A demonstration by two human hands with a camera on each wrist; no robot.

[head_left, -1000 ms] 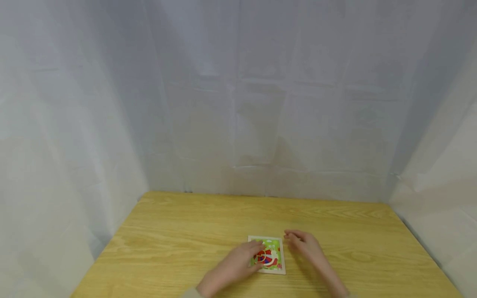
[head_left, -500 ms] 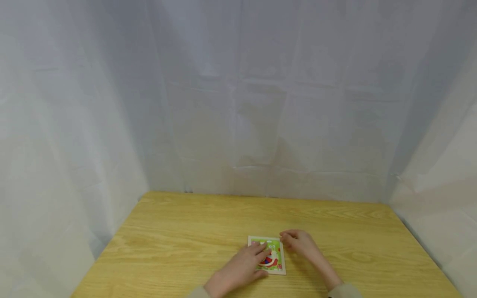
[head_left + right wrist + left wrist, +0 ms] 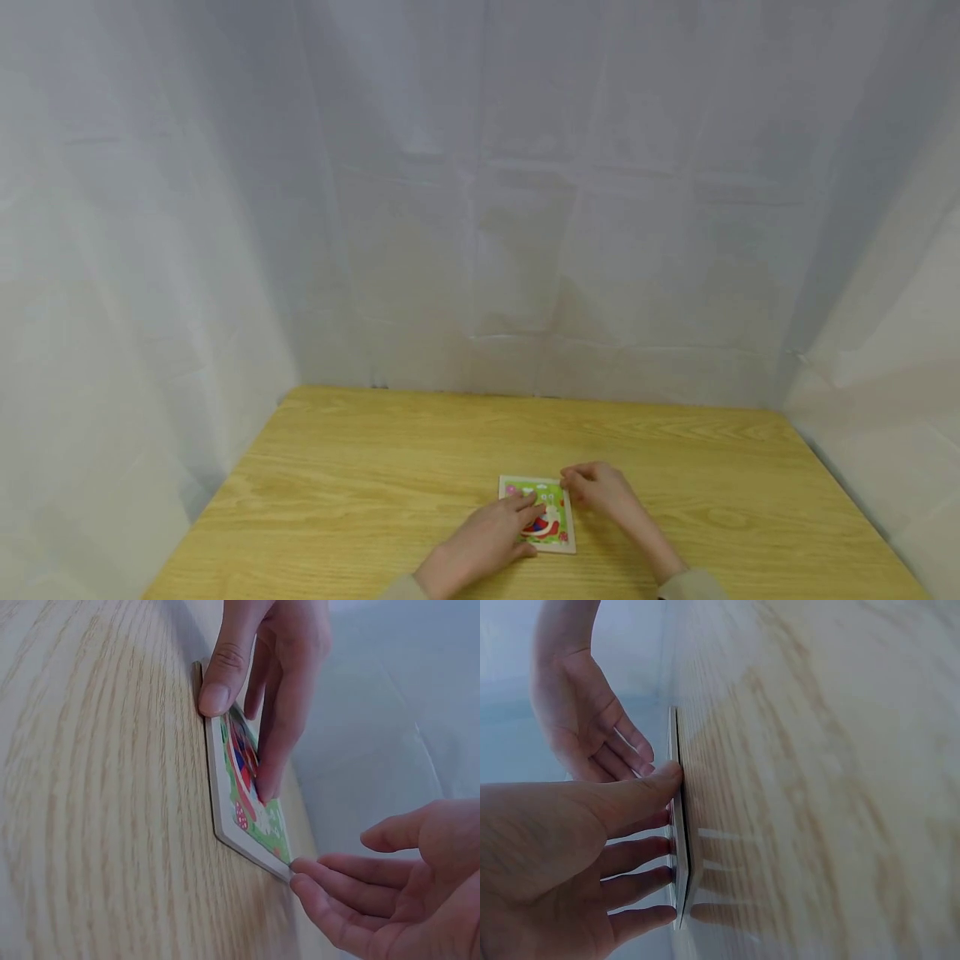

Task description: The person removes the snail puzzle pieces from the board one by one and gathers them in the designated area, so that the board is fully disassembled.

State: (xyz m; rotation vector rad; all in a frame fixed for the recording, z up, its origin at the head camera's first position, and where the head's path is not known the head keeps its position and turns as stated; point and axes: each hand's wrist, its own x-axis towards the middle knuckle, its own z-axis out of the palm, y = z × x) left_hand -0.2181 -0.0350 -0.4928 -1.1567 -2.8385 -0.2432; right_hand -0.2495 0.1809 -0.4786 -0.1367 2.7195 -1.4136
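A small square snail picture puzzle [image 3: 553, 502] with a pale frame and green background lies on the wooden table. My left hand [image 3: 483, 537] rests over its left part, straight fingers spread on the picture. In the right wrist view, the left thumb [image 3: 217, 694] presses the frame's near edge, and red and blue pieces show beside the fingers. My right hand [image 3: 606, 490] is at the puzzle's far right corner. Its extended fingertips [image 3: 300, 877] touch the frame there, with the thumb held apart. The left hand covers part of the snail.
The wooden table [image 3: 390, 458] extends around the puzzle on all sides. White sheeting [image 3: 480, 208] hangs behind the table and along its left and right sides.
My right hand has moved slightly left to the puzzle's corner. My left hand has shifted a little right and now lies flatter over the picture. The puzzle has stayed nearly in place.
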